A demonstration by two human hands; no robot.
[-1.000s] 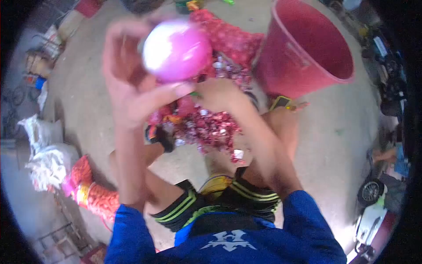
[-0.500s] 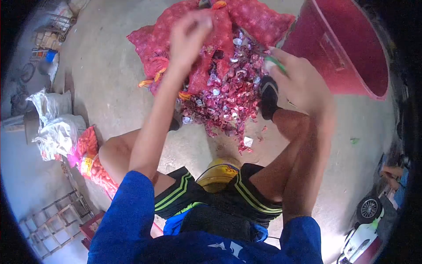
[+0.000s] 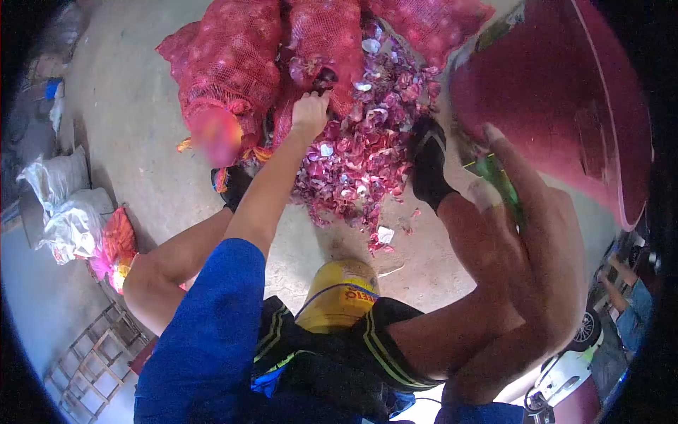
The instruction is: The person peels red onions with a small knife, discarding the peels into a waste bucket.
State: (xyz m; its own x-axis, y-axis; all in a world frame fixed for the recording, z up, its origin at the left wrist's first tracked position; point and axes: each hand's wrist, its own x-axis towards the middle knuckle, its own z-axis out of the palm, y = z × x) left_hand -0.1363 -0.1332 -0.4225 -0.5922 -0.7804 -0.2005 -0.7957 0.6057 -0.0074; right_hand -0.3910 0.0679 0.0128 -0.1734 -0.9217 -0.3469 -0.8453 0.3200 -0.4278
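My left hand [image 3: 311,113] is at the torn opening of a red mesh sack [image 3: 328,42] of red onions. Its fingers are curled in at the hole, and what they grip is hidden. Dark onions [image 3: 321,74] show through the opening. My right hand [image 3: 540,219] is above my right knee, close to the camera, its fingers around a green-handled tool [image 3: 500,182] whose working end I cannot make out. Between my feet lies a heap of purple onion skins [image 3: 360,159].
More full mesh sacks [image 3: 233,63] stand ahead on the left, and another [image 3: 431,28] on the right. A large red tub [image 3: 544,92] is at front right. Beneath me is a yellow bucket [image 3: 340,290]. White sacks [image 3: 74,219] are at far left, a white-and-green vehicle [image 3: 565,378] at lower right.
My left hand has come down from the air above the sacks to the torn opening. My right hand has drawn back toward me and to the right with the green-handled tool.
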